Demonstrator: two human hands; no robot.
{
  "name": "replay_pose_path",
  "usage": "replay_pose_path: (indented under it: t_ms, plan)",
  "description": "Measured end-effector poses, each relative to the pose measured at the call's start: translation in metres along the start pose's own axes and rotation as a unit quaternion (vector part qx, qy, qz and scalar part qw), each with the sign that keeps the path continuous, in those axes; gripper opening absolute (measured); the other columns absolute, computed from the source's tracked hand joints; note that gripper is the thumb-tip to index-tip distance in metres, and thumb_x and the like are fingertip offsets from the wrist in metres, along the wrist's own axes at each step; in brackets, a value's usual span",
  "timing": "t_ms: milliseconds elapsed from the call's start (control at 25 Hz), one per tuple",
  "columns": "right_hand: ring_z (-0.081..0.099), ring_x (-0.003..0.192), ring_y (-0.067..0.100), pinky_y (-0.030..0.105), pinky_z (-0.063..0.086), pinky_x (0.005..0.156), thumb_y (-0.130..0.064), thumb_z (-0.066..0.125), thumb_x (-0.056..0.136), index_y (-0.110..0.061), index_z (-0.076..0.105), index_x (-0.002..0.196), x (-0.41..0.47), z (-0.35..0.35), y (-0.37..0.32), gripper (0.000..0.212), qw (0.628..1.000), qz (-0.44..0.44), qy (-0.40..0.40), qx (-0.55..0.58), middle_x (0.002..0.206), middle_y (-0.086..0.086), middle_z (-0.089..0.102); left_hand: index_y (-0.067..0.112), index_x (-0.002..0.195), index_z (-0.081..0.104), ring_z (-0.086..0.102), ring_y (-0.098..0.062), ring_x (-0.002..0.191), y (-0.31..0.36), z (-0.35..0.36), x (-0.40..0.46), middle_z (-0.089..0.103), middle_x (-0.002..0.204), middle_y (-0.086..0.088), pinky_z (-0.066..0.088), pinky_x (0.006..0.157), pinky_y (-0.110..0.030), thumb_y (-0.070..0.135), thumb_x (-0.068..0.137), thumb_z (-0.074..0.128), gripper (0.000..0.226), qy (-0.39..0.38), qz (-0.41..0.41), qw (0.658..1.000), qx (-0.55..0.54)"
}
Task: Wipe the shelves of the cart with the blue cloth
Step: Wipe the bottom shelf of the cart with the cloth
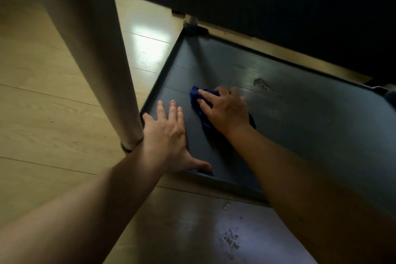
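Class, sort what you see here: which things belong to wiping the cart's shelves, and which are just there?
In the job:
blue cloth, pressed flat under the right hand
bottom shelf
left hand, braced on the shelf's corner

Just there:
cart post
wooden floor

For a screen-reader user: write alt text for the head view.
The right hand presses a blue cloth flat on the cart's dark lower shelf, while the left hand rests open at the shelf's corner beside a pale post, above a wood floor.
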State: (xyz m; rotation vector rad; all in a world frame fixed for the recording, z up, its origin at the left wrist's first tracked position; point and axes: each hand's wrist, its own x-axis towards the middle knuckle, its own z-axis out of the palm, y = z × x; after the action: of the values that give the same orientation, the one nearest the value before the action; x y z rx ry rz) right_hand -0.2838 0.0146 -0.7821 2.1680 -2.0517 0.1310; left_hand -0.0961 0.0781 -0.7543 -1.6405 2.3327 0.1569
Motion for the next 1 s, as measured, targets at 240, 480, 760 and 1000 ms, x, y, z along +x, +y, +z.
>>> replay_pose_path:
  t_ms: [240,480,760,1000]
  plan:
    - [0.049,0.104,0.039,0.046,0.042,0.084,-0.057,0.036,0.095,-0.045,0.055,0.132,-0.008,-0.003,0.073,0.044,0.986,0.164,-0.035,0.0,0.121,0.009,0.057,0.004,0.162,-0.01,0.0,-0.045,0.159,0.0,-0.003,-0.004,-0.007,0.174,-0.018,0.031,0.119,-0.064,0.117,0.031,0.017,0.175,-0.011,0.002,1.0,-0.002]
    - [0.044,0.113,0.047,0.056,0.041,0.096,-0.055,0.032,0.099,-0.039,0.048,0.141,-0.11,-0.03,0.229,0.048,0.908,0.408,-0.095,-0.029,0.13,0.018,0.048,0.005,0.162,-0.007,0.003,-0.044,0.159,0.001,-0.004,-0.004,-0.004,0.175,-0.017,0.034,0.118,-0.063,0.116,0.022,0.001,0.179,-0.01,0.005,1.0,0.004]
    - [0.054,0.111,0.045,0.056,0.049,0.094,-0.043,0.037,0.103,-0.021,0.054,0.137,-0.079,-0.058,0.188,0.044,0.925,0.363,0.017,0.105,0.127,0.024,0.055,0.005,0.162,-0.006,0.006,-0.047,0.159,0.003,-0.001,-0.003,-0.001,0.174,-0.019,0.035,0.117,-0.064,0.117,0.025,0.006,0.178,-0.003,0.001,1.0,0.008]
    - [0.055,0.121,0.03,0.039,0.045,0.1,-0.043,0.044,0.1,-0.02,0.052,0.139,0.025,-0.071,0.088,0.047,0.921,0.293,0.067,0.249,0.139,0.012,0.056,0.004,0.162,-0.007,0.003,-0.049,0.158,0.002,0.004,-0.001,-0.003,0.174,-0.022,0.031,0.118,-0.067,0.118,0.032,0.016,0.174,0.013,0.011,1.0,-0.008]
